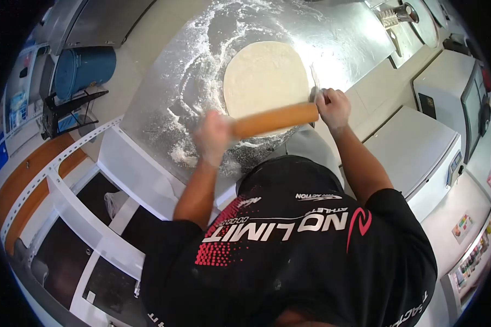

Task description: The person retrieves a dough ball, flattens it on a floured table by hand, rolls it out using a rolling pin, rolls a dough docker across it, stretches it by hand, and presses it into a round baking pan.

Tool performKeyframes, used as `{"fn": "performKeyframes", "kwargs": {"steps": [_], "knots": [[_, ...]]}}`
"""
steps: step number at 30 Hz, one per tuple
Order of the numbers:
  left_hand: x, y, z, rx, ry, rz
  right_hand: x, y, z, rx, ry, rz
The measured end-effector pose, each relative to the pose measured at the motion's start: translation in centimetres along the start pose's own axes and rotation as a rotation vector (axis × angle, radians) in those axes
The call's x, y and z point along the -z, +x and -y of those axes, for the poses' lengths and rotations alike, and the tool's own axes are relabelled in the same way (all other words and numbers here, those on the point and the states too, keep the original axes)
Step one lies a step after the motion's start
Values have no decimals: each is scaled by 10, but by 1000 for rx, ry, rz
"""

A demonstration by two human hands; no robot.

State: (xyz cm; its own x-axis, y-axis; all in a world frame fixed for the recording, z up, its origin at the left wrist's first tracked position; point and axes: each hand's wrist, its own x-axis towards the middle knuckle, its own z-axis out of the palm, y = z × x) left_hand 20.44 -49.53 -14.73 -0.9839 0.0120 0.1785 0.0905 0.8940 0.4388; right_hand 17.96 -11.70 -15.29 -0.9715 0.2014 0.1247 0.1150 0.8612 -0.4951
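A wooden rolling pin [275, 120] lies across the near edge of a wide, flat, rounded sheet of dough [264, 76]. My left hand [213, 133], blurred by motion, is closed around the pin's left end. At the pin's right end my right hand [334, 109] is closed on its handle. Both handles are mostly hidden by my fingers. Just beyond my right hand, a thin, pale, blade-like thing [315, 75] lies beside the dough; its kind is unclear. White flour [202, 49] is scattered on the metal table [153, 98] around the sheet.
A whisk-like tool [390, 17] and a metal container [408, 12] stand at the far right. A white chest-like appliance [412, 147] is to my right. On the left are a blue bin [87, 68] and a white shelf frame [87, 210].
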Motion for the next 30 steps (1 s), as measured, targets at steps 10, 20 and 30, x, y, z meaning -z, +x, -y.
{"fn": "performKeyframes", "kwargs": {"steps": [10, 20, 30], "knots": [[-12, 23, -24, 671, 13, -324, -104, 224, 119, 351, 25, 216], [-100, -79, -218, 994, -39, -446, -44, 234, 14, 793, 246, 595], [-44, -22, -69, 992, 55, -557, -120, 255, 143, 835, 70, 594]]}}
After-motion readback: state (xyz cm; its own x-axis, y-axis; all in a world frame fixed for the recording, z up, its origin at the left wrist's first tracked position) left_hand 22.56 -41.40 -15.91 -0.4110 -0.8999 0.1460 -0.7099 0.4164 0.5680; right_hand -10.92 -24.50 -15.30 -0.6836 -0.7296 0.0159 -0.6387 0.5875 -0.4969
